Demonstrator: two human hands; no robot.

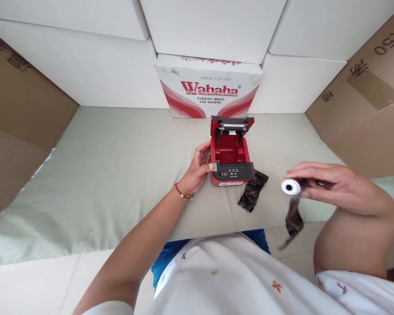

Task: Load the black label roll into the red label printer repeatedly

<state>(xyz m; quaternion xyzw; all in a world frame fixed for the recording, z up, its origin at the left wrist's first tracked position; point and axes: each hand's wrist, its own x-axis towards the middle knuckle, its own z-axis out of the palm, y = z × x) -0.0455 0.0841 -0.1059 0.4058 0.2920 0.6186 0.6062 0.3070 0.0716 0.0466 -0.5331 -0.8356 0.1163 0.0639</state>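
Note:
A small red and black receipt printer (233, 173) stands on the cloth-covered table with its lid tipped up and its red paper bay bare. My left hand (198, 170) grips the printer's left side, thumb on the front top edge and fingers along the wall. Out to the right, my right hand (325, 183) pinches a white paper roll (290, 187) whose dark core end faces me. A dark strip of wrapping (293, 218) dangles below the roll. Beside the printer's right front corner lies a crumpled dark wrapper (253, 191).
Behind the printer a white and red Wahaha carton (213, 87) stands against stacked white boxes (213, 26). Brown cardboard boxes flank the table at left (22, 105) and right (364, 87). The pale green cloth (118, 175) covers the table up to its front edge, near my body.

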